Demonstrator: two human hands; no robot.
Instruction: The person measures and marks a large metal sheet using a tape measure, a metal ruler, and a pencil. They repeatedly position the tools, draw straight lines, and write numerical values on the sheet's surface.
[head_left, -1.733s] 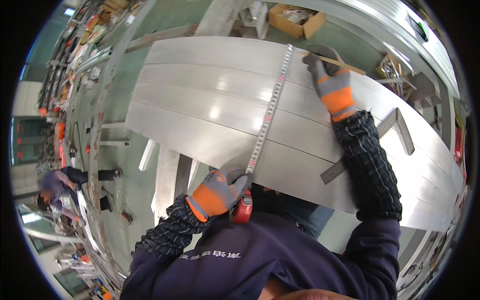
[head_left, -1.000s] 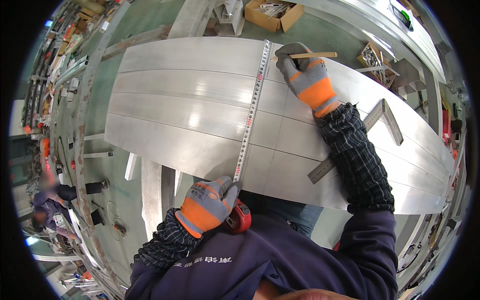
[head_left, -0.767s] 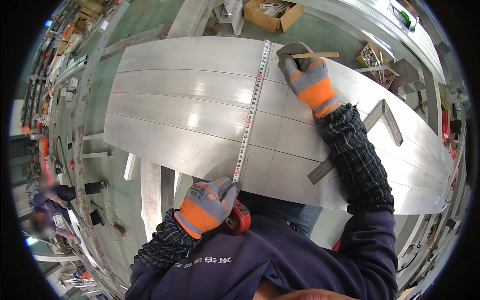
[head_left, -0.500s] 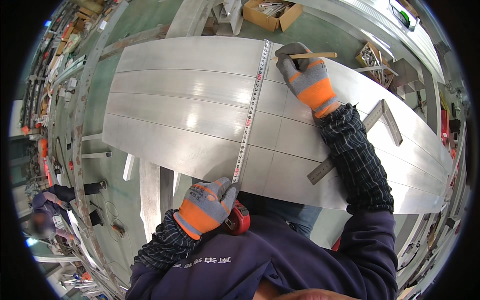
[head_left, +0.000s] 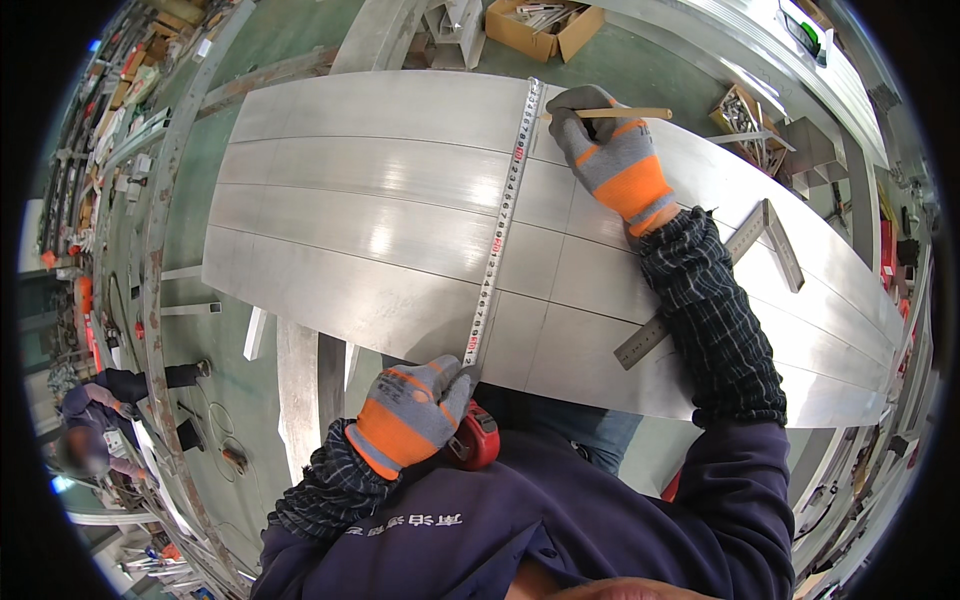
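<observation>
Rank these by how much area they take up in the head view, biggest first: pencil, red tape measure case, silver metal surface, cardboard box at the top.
1. Silver metal surface
2. Cardboard box
3. Red tape measure case, partly covered
4. Pencil, partly covered

Tape blade (head_left: 501,220) partly hidden by left hand (head_left: 410,408)

The panel (head_left: 370,295) is gleaming silver, dark lines crossing it. On it, the tape (head_left: 507,200) is showing white with black and red marks; at the panel's near edge, the case (head_left: 480,437) is showing red; over it, the right glove (head_left: 612,160) is pairing grey with orange.
</observation>
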